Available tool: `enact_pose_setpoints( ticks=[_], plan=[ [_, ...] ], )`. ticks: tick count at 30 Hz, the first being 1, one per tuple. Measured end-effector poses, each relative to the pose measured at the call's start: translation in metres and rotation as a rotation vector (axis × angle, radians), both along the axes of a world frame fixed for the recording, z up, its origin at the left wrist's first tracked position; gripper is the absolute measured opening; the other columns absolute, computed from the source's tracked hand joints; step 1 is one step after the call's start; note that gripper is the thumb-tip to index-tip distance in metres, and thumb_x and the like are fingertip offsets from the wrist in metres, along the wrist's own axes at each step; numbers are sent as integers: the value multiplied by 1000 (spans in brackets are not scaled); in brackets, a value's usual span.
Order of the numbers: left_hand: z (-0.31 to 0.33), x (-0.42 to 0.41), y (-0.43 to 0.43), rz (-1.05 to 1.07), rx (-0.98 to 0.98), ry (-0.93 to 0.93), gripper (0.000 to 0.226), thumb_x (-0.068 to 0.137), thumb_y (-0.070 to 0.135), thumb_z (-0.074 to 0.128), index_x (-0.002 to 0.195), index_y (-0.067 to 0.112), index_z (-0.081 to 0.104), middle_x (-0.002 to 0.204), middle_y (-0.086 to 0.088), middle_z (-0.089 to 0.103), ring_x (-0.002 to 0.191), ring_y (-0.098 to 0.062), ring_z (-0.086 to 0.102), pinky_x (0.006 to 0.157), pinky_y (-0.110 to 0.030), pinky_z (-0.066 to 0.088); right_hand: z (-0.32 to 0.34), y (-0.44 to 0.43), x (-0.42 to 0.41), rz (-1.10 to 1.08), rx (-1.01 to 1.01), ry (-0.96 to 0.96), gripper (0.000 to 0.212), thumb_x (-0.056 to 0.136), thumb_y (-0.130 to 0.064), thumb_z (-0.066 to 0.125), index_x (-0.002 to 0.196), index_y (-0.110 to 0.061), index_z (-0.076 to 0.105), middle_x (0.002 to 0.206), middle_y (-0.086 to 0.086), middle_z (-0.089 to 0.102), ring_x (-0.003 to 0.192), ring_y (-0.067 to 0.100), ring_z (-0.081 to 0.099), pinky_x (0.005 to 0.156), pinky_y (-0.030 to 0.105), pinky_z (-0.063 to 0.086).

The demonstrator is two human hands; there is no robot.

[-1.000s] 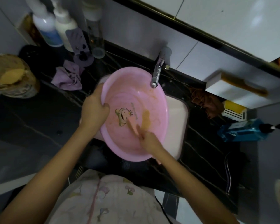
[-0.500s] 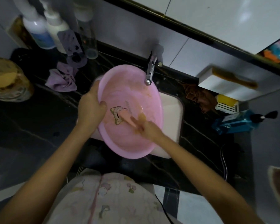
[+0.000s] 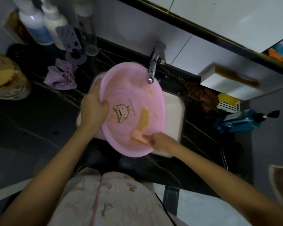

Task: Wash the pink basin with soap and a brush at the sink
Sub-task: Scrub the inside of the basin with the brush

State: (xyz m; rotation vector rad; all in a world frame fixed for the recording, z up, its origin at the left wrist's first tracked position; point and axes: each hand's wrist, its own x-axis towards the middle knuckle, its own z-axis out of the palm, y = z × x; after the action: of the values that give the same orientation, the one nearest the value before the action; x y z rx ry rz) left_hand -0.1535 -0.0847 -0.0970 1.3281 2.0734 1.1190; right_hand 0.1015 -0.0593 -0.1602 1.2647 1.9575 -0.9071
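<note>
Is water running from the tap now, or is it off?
It looks off: no stream falls from the spout of the tap into the pink basin below it.

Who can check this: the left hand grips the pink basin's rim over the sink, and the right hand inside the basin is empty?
Wrong on one point. The head view shows the right hand holding a pink block inside the pink basin, not empty. The left hand does grip the rim over the sink.
</note>
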Motion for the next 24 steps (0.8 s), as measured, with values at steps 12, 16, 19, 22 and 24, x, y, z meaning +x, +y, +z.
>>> enact_pose_setpoints(
  ticks=[12,16,19,22,24],
  plan=[
    [5,-4,5,6,30,17,78,71,-10,46,143,19,38,110,-15,64,92,-26,58,76,-17,37,-2,43,-7,46,206,-47,47,100,-23,35,146,-26,32,120,11,58,101,28,59,80,35,49],
    [3,-5,5,-11,26,0,76,72,-8,46,143,21,37,110,-14,63,94,-24,59,79,-22,41,-2,59,10,30,389,-123,48,101,-29,31,149,-30,24,109,12,58,95,30,61,74,34,48],
    [4,-5,6,-1,11,-2,77,73,-9,46,143,21,36,113,-15,63,96,-24,58,79,-20,39,-6,38,-5,-17,164,-69,38,102,-30,33,136,-22,46,110,8,61,99,27,62,81,34,51],
    [4,-6,6,-4,12,9,77,73,-9,47,143,21,36,112,-15,63,94,-23,58,77,-18,38,-3,35,-4,18,200,-109,41,101,-29,32,141,-29,39,108,6,61,96,27,62,75,32,50],
    [3,-6,6,-1,10,1,76,74,-9,47,143,20,36,113,-15,63,92,-15,55,77,-17,38,6,39,-2,-1,285,-133,44,101,-27,31,145,-29,31,111,9,60,97,28,61,73,34,48]
  ],
)
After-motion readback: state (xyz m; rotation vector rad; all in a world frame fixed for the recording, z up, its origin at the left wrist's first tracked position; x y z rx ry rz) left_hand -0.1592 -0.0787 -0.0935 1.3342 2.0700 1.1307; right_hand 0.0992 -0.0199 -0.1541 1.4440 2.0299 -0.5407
